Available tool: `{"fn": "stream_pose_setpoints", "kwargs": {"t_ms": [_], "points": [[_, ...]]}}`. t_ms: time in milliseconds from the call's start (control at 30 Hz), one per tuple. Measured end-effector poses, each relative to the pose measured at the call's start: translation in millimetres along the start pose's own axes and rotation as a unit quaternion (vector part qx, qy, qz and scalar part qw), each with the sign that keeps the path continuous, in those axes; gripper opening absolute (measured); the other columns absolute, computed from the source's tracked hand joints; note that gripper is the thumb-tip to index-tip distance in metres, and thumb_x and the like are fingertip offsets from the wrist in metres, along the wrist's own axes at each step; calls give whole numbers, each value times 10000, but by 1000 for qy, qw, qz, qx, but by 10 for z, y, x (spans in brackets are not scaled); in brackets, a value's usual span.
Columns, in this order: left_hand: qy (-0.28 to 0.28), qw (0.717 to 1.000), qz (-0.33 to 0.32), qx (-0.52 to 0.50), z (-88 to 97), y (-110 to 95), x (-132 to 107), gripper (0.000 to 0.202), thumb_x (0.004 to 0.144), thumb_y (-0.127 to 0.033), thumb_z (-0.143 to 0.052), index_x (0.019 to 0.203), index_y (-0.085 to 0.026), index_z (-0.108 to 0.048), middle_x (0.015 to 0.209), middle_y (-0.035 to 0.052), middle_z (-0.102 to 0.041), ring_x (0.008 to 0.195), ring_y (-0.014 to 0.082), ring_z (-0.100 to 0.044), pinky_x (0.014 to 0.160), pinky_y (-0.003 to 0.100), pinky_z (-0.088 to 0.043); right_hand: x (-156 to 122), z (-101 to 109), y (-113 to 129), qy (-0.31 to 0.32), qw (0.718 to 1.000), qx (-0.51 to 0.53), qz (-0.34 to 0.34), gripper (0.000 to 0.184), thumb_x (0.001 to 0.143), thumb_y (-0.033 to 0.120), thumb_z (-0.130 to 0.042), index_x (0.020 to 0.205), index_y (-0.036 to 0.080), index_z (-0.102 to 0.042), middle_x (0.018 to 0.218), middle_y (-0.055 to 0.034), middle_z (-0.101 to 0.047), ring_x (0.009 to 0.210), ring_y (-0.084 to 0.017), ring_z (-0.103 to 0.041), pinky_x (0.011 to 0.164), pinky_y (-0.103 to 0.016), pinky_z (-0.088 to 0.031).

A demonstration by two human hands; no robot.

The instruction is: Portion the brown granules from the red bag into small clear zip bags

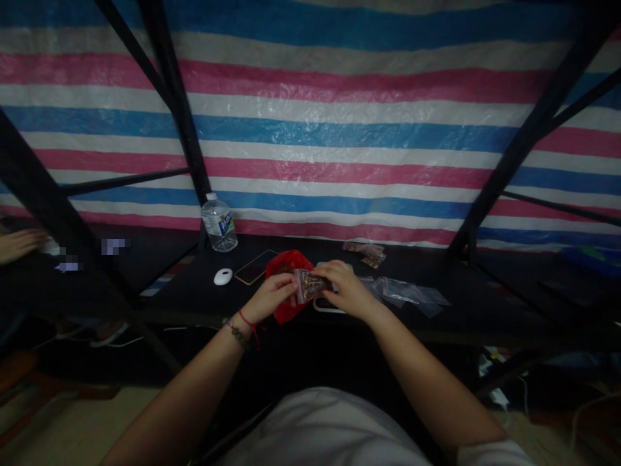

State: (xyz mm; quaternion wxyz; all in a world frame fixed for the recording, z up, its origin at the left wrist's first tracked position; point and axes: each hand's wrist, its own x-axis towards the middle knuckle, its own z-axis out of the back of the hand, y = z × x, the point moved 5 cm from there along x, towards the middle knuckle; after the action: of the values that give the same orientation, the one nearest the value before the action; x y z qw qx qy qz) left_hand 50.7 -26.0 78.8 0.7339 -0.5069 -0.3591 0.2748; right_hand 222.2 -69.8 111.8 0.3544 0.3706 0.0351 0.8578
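Both my hands meet over the near edge of a black table (194,298). My left hand (272,296) and my right hand (342,285) pinch a small clear plastic bag (308,285) with brownish small parts inside, each at one end. A red plastic bag (287,268) lies right behind and under my left hand. A white, flat object (328,306) peeks out below my right hand.
On the table stand a water bottle (219,223), a white mouse (223,276) and a phone (254,266). Empty clear bags (410,294) lie right of my hands, filled ones (366,252) farther back. Another person's hand (19,244) rests at far left. Black frame bars cross a striped tarp.
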Motion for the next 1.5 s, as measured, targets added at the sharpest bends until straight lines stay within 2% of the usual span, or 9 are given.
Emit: {"fn": "stream_pose_setpoints", "kwargs": {"t_ms": [200, 300, 467, 667, 833, 1033, 1233, 1400, 1500], "points": [[46, 997, 41, -37, -47, 106, 33, 246, 807, -390, -629, 757, -152, -664, 676, 18, -660, 555, 102, -569, 572, 215, -445, -75, -54, -65, 8, 1000, 7, -15, 525, 726, 44, -563, 1211, 245, -577, 1227, -72, -599, 1181, -233, -493, 1028, -460, -369], [24, 996, 53, -61, -110, 135, 60, 266, 795, -401, -642, 729, -143, -648, 681, 25, -666, 536, 90, -565, 561, 208, -444, -138, -53, -41, -8, 998, -5, -61, 477, 718, 68, -564, 1169, 222, -579, 1232, -92, -574, 1184, -243, -483, 1014, -450, -376], [-3, 992, 93, -85, -311, 189, 53, 296, 732, -423, -689, 688, -144, -598, 610, -5, -614, 492, 79, -536, 502, 195, -423, -269, -162, 48, 42, 978, 93, -180, 72, 791, 250, -605, 806, 191, -568, 775, -2, -594, 704, -145, -548, 657, -268, -444], [32, 993, 92, -67, -555, 205, 6, 334, 715, -452, -688, 661, -138, -589, 580, -24, -561, 480, 72, -514, 481, 196, -418, -392, -336, -39, 92, 952, 134, -258, 244, 790, 327, -626, 627, 162, -553, 591, 38, -519, 554, -94, -452, 536, -217, -324], [65, 993, 74, -67, -600, 206, -8, 348, 754, -460, -662, 694, -122, -599, 613, -2, -582, 535, 79, -531, 513, 199, -445, -433, -375, -116, 151, 924, 247, -250, 186, 811, 272, -568, 702, 141, -642, 639, 11, -591, 577, -98, -494, 560, -212, -359], [101, 990, 78, -58, -612, 206, -24, 303, 793, -419, -601, 716, -126, -580, 648, 11, -596, 560, 88, -541, 536, 210, -458, -446, -448, -135, 183, 853, 421, -248, 212, 795, 308, -554, 707, 142, -650, 679, -14, -623, 594, -113, -536, 616, -240, -423], [39, 991, 109, 64, -543, 305, 16, 119, 721, -219, -508, 625, -152, -532, 505, -36, -529, 457, 86, -527, 465, 180, -357, -402, -531, -183, 123, 927, 205, -288, 203, 714, 153, -491, 542, 148, -600, 481, 34, -485, 474, -86, -428, 486, -213, -274], [7, 971, 171, 168, -398, 286, 0, 155, 703, -235, -474, 592, -159, -551, 489, -8, -568, 467, 118, -551, 444, 193, -316, -407, -494, -251, 71, 935, 74, -339, 280, 755, 213, -494, 486, 155, -545, 433, 47, -388, 440, -79, -366, 472, -237, -188], [-3, 960, 163, 228, -303, 184, -8, 177, 703, -255, -486, 581, -158, -571, 530, 4, -598, 488, 116, -529, 453, 204, -306, -422, -475, -313, 42, 932, 103, -346, 301, 761, 232, -484, 468, 164, -484, 448, 49, -354, 459, -85, -357, 489, -236, -208]]}}
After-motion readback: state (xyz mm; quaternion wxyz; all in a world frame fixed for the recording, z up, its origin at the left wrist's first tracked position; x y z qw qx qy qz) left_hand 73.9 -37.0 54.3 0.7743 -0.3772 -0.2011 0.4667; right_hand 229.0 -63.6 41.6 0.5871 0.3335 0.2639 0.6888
